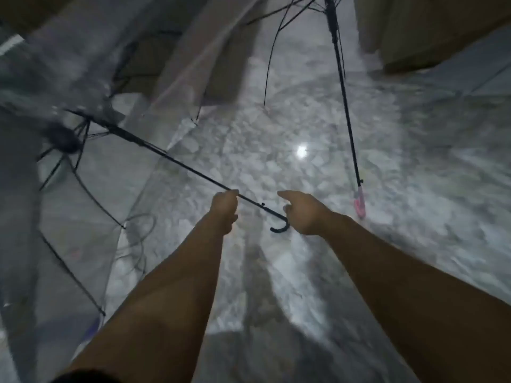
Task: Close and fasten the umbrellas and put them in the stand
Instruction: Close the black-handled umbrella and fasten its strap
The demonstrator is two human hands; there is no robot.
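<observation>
In the centre of the frame the left hand [224,206] is curled around the thin black shaft [177,161] of a transparent umbrella [83,150], holding it a little above the handle end. The shaft runs from this hand up toward the middle left of the frame, where the black ribs spread out and the clear canopy is open; this part is blurred. The curved black handle [280,227] of this umbrella is just to the lower right of the left hand, near the right hand [304,214]. The right hand is beside the handle with the index finger stretched out and the other fingers loosely bent; it holds nothing, and I cannot tell if it touches the hook.

A second umbrella [343,87] stands at the upper right of the frame. Its dark shaft goes down steeply to a pink handle [360,201], which rests on the floor [414,175], well apart from the right hand. Its ribs hang out at the top, partly open.

The floor is pale and speckled, with a bright reflection in the middle of the frame. A thin cable [138,244] lies in loops at the left centre.
</observation>
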